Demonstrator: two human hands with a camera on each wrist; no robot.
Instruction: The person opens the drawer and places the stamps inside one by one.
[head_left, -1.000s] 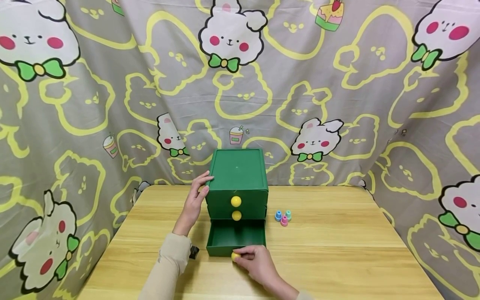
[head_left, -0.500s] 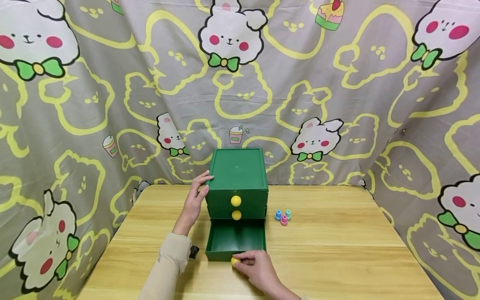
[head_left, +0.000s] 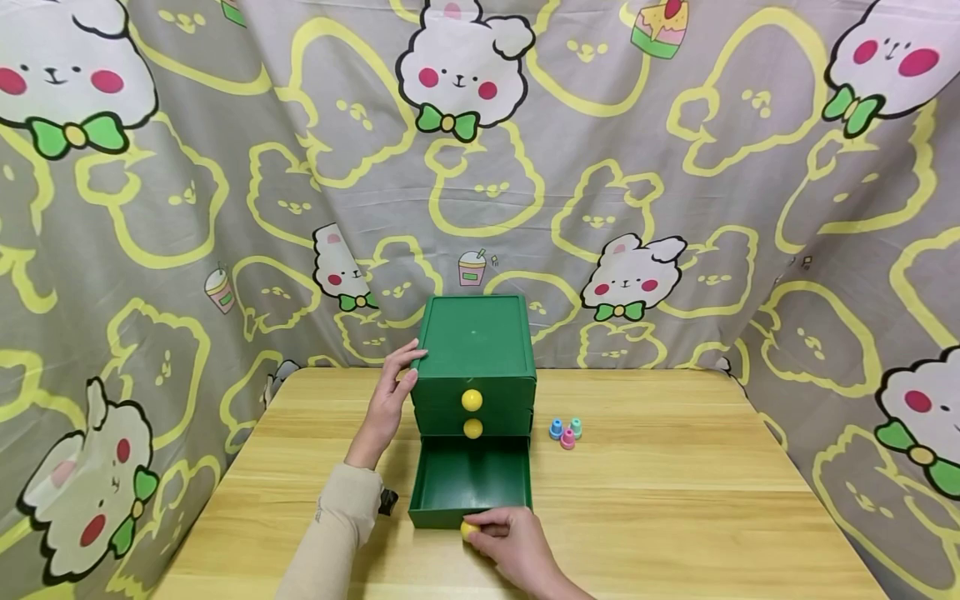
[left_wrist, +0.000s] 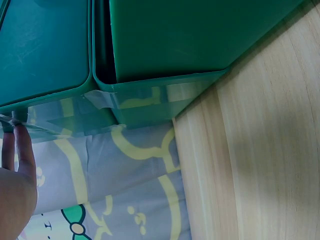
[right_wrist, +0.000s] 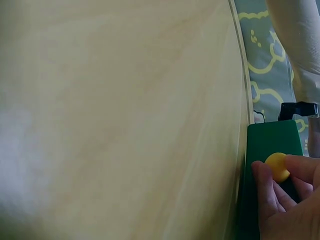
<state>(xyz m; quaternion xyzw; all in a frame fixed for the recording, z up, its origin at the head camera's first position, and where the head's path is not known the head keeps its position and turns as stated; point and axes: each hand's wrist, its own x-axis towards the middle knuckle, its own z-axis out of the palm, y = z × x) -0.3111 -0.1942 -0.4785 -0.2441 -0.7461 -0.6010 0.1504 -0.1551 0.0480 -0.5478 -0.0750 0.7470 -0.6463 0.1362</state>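
A green drawer cabinet (head_left: 476, 337) with yellow round knobs stands on the table in the head view. Its bottom drawer (head_left: 472, 479) is pulled far out and looks bare inside; the upper drawers are closed. My right hand (head_left: 517, 546) pinches the bottom drawer's yellow knob (right_wrist: 278, 167) between thumb and fingers. Against the cabinet's left side rests my left hand (head_left: 388, 408), its fingers extended along the upper edge. In the left wrist view, fingertips (left_wrist: 22, 145) touch the green side wall.
Three small cup-shaped pieces, a blue one (head_left: 556, 429), a pink one (head_left: 567, 438) and a mint one (head_left: 575, 427), sit right of the cabinet. The wooden table (head_left: 675, 492) meets a patterned curtain (head_left: 487, 192) behind.
The bottom drawer has slid a little farther out toward me, with my right hand on its knob. My left hand stays in place on the cabinet.
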